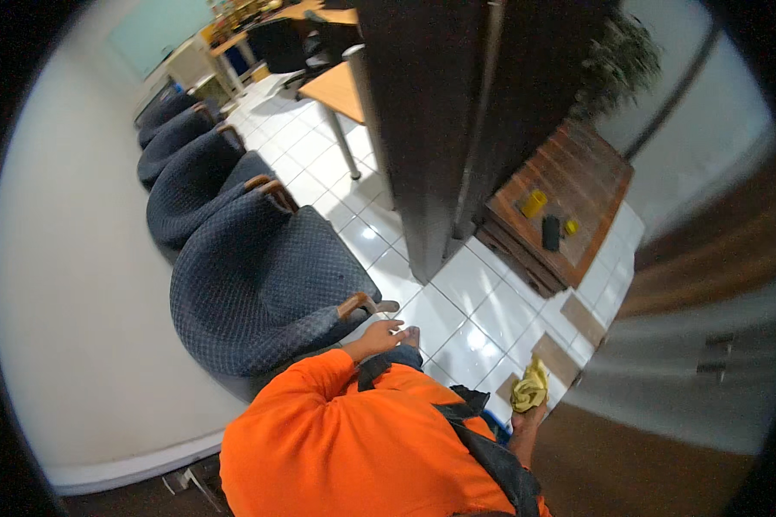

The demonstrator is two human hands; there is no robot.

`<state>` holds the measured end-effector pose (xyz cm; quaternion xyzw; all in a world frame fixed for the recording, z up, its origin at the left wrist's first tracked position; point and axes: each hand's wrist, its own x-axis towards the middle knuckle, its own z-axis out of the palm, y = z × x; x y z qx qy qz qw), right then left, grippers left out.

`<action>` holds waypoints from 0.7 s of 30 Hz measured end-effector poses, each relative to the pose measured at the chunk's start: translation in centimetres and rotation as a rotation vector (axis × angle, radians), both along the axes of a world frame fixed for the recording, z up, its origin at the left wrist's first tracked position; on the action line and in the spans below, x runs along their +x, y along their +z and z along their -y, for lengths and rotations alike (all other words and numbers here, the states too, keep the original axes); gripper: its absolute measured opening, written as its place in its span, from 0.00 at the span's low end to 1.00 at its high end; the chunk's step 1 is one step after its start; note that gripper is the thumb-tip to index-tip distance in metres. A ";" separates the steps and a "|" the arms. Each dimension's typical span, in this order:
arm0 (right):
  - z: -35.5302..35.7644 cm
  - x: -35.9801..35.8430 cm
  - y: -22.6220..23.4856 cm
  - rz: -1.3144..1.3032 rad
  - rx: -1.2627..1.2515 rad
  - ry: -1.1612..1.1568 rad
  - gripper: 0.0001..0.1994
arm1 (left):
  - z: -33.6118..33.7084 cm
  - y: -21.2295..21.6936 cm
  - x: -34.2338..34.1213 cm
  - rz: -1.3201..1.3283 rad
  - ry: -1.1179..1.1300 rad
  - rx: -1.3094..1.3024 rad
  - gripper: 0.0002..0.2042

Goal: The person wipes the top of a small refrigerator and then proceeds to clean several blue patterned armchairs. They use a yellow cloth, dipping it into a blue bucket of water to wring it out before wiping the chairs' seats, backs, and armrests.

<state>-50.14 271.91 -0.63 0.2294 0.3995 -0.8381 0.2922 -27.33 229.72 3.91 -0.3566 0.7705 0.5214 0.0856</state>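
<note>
My right hand point(526, 424) is at the lower middle, closed around a crumpled yellow cloth point(530, 386) held over the white tiled floor point(470, 284). My left hand point(379, 336), coming out of an orange sleeve, has its fingers apart and holds nothing. It hovers just beside the wooden armrest point(358, 304) of the nearest dark blue armchair point(259, 276). My orange shirt and a dark strap fill the bottom of the view.
A row of dark blue armchairs point(194, 185) lines the white wall on the left. A tall dark cabinet point(440, 112) stands in the middle. A low wooden table point(578, 172) to its right carries a yellow cup point(534, 203), a black object point(550, 233) and a small yellow item point(570, 227). A wooden desk point(341, 90) stands farther back.
</note>
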 end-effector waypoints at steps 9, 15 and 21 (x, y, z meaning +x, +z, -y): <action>25.9 -6.9 8.2 -0.046 -0.018 0.714 0.26 | 6.5 3.9 -2.8 -0.140 0.300 0.174 0.35; 37.6 -7.2 13.1 -0.324 0.027 1.346 0.24 | 5.6 9.3 -4.9 -0.261 0.501 0.469 0.39; 44.7 -5.9 17.8 -1.074 0.015 1.838 0.19 | 3.2 11.4 -5.7 -0.457 0.710 0.238 0.20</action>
